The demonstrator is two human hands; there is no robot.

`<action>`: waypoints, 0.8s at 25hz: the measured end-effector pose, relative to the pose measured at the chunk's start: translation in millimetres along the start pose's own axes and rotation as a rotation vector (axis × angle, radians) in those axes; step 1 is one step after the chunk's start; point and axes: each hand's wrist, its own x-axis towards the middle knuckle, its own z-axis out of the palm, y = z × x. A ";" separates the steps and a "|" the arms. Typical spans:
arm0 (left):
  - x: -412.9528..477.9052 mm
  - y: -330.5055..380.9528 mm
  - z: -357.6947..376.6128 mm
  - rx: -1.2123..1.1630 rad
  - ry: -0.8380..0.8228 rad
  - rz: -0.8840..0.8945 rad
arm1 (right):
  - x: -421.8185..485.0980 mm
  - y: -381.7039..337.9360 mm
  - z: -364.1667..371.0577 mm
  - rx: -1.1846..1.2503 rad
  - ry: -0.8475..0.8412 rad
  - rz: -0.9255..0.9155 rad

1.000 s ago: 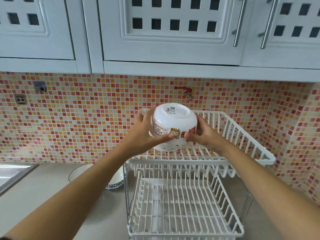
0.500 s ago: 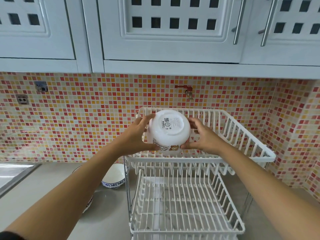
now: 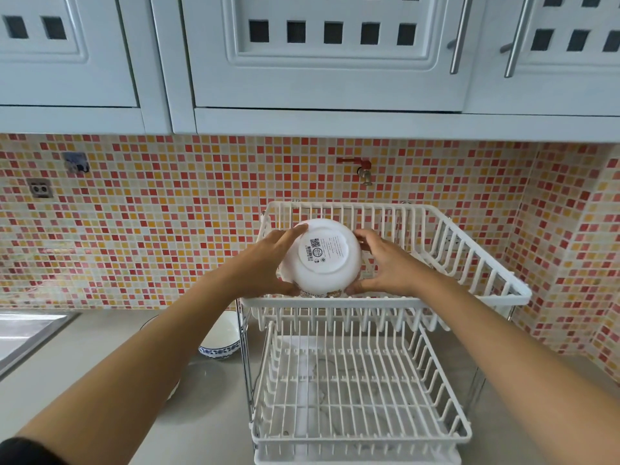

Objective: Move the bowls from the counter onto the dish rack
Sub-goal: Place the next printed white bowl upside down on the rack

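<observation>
A white bowl (image 3: 323,258) was held upside down over the front left of the rack's (image 3: 469,263) top tier, clasped at its sides by the left hand (image 3: 268,263) and right hand (image 3: 385,263). It was judged light, stiff, smooth and breakable, best gripped at the rim. A second bowl (image 3: 223,337) was left on the counter (image 3: 208,414).

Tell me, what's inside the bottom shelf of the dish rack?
Nothing: the bottom shelf of the dish rack shows only bare white wires with the counter beneath. Its back edge is hidden under the top shelf.
</observation>
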 end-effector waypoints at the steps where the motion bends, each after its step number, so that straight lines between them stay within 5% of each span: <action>1: 0.3 -0.3 0.0 -0.003 -0.002 -0.005 | 0.3 -0.2 0.2 -0.006 -0.001 0.002; 11: 3.2 1.9 -5.8 -0.065 -0.041 -0.006 | -0.7 -2.9 0.7 -0.023 -0.032 0.018; 16: 4.0 3.0 -16.6 -0.092 -0.115 -0.051 | -5.1 -0.9 -10.9 -0.036 -0.199 0.032; 20: -2.8 -0.9 -37.8 -0.125 0.006 -0.124 | -1.1 -20.5 -30.0 0.115 -0.131 -0.034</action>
